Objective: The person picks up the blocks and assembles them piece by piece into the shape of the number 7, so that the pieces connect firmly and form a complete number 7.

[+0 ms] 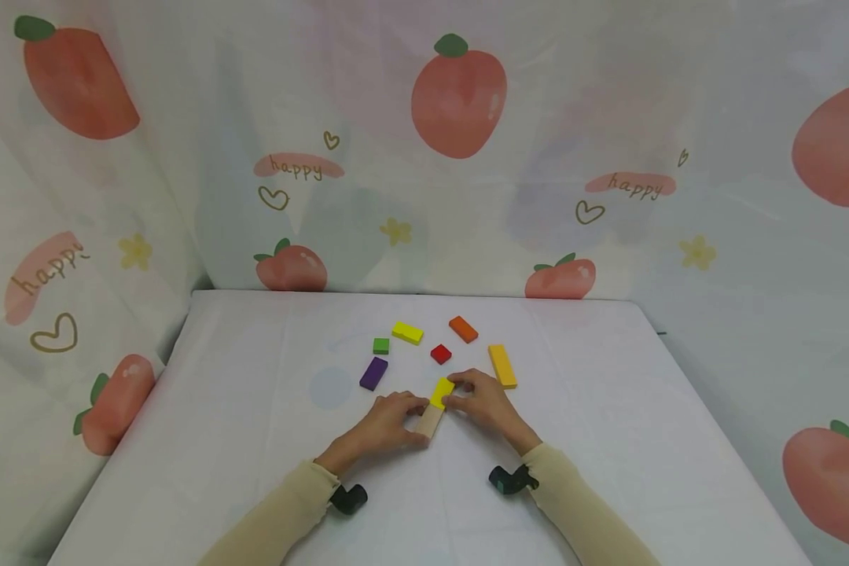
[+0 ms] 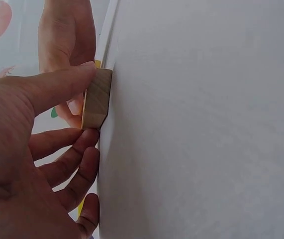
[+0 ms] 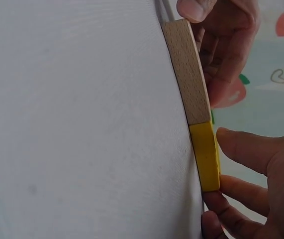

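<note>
A plain wooden block (image 1: 430, 423) lies on the white table, end to end with a small yellow block (image 1: 442, 391). In the right wrist view the end of the wooden block (image 3: 186, 74) meets the yellow block (image 3: 205, 157) in one line. My left hand (image 1: 389, 420) pinches the wooden block (image 2: 97, 97) between thumb and index finger, its other fingers curled near the tabletop. At the far half, my right hand (image 1: 484, 405) holds the yellow block, with the thumb along its side and the index finger at its far end.
Behind the hands lie a purple block (image 1: 373, 373), a green block (image 1: 380, 346), a yellow block (image 1: 407, 332), a red block (image 1: 441, 354), an orange block (image 1: 463, 329) and a long amber block (image 1: 502, 366). A fruit-printed curtain (image 1: 368, 94) stands around the table (image 1: 255, 409).
</note>
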`<state>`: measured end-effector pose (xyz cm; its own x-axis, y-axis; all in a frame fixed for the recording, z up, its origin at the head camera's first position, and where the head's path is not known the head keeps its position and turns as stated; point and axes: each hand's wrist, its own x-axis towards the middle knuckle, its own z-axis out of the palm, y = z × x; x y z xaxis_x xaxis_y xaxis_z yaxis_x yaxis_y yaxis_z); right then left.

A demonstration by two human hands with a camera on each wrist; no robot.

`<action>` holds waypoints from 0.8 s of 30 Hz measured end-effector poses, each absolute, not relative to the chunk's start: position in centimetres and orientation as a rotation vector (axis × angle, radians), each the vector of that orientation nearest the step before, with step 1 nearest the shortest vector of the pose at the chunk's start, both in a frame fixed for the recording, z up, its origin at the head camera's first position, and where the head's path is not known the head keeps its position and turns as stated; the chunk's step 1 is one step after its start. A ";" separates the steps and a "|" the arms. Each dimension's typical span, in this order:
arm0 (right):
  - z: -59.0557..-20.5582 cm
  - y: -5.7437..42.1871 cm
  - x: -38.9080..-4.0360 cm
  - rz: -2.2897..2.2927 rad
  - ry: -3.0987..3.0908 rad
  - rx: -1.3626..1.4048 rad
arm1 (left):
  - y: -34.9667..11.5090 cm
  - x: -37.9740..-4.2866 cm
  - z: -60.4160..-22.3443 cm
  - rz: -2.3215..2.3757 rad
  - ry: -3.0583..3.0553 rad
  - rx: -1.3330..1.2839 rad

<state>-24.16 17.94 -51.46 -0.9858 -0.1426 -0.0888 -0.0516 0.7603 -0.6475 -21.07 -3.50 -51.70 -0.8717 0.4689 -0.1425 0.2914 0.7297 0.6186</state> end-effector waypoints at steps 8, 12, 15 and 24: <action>-51.3 17.7 -24.1 -1.024 2.836 -0.165 | -3.1 -20.7 -51.5 0.858 2.670 0.559; -51.4 17.8 -24.2 -1.011 2.832 -0.166 | -2.9 -20.4 -51.3 0.853 2.682 0.556; -51.5 17.9 -24.2 -1.020 2.826 -0.182 | -2.9 -20.3 -51.2 0.845 2.690 0.553; -51.7 18.0 -24.3 -1.033 2.822 -0.180 | -2.9 -20.2 -51.6 0.872 2.691 0.536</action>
<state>-24.29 17.97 -51.73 -0.9844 -0.1562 -0.0812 -0.0668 0.7583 -0.6484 -20.22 -2.87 -51.58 -0.8977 0.4205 -0.1315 0.2635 0.7517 0.6047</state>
